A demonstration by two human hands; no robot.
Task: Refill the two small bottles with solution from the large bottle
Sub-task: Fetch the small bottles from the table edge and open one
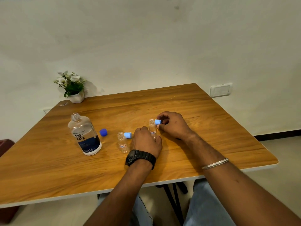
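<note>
left hand grips, hides small bottle's base.

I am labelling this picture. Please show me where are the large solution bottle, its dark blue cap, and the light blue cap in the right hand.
large solution bottle (84, 134): head view, on its label.
dark blue cap (103, 132): head view, on its side.
light blue cap (158, 122): head view, on its side, at the right hand's fingertips.
</note>
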